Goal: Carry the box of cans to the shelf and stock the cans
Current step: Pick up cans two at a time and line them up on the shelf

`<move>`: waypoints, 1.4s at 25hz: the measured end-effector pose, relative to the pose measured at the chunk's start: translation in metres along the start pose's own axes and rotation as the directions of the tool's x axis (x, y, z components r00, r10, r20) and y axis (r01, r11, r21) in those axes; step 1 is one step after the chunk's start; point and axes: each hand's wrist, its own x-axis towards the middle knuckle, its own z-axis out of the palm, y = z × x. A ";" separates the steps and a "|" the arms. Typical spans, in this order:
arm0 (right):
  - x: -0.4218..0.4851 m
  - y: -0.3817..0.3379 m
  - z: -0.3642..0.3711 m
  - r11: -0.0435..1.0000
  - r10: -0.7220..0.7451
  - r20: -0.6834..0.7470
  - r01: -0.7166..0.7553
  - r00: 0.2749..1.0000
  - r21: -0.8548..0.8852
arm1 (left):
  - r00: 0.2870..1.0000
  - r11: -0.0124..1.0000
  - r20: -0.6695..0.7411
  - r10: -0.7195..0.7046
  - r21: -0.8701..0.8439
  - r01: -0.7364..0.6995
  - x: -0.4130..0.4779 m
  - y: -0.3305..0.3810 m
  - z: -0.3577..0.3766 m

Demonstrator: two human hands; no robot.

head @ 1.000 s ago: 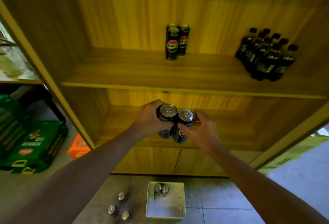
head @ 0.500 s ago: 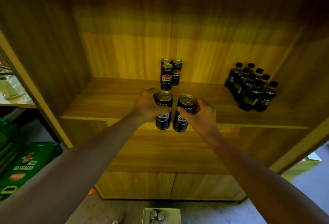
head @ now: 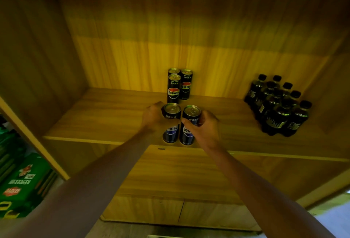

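Holding one upright can in each hand, I see my left hand [head: 154, 116] wrapped around the left can [head: 171, 122], my right hand [head: 205, 130] around the right can [head: 189, 125], both at the shelf [head: 98, 122] front edge, before three stocked cans [head: 179, 85]

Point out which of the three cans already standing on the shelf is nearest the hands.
The front can of the trio, directly behind the left hand. The other two stand behind it by the back panel.
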 end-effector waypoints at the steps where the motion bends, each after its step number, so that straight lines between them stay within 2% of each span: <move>1: 0.003 0.002 -0.001 1.000 -0.010 0.019 0.010 1.000 0.000 | 1.000 1.000 0.006 0.003 -0.006 -0.003 0.002 -0.002 0.001; 4: 0.004 0.016 -0.004 1.000 -0.006 0.125 0.003 0.992 0.024 | 0.996 0.994 0.085 -0.037 -0.099 0.046 0.006 -0.017 -0.002; 8: 0.006 0.029 -0.001 0.998 0.010 0.231 -0.024 0.973 0.058 | 0.986 0.983 0.168 -0.018 -0.177 0.048 0.008 -0.023 0.000; 11: 0.020 0.029 0.007 0.994 0.003 0.243 -0.029 0.970 0.104 | 0.983 0.978 0.186 -0.012 -0.203 0.050 0.023 -0.022 0.007; 16: 0.068 0.041 0.024 0.993 -0.031 0.203 0.006 0.979 0.119 | 0.992 0.960 0.118 -0.040 -0.271 0.071 0.072 -0.028 0.021; 25: 0.156 0.061 0.052 0.999 -0.035 0.149 0.030 0.988 0.035 | 0.997 0.982 0.074 -0.008 -0.188 0.022 0.126 -0.029 0.039; 35: 0.174 0.061 0.059 0.997 -0.043 0.158 0.053 0.986 -0.057 | 0.998 0.996 0.045 -0.041 -0.071 0.044 0.137 -0.031 0.037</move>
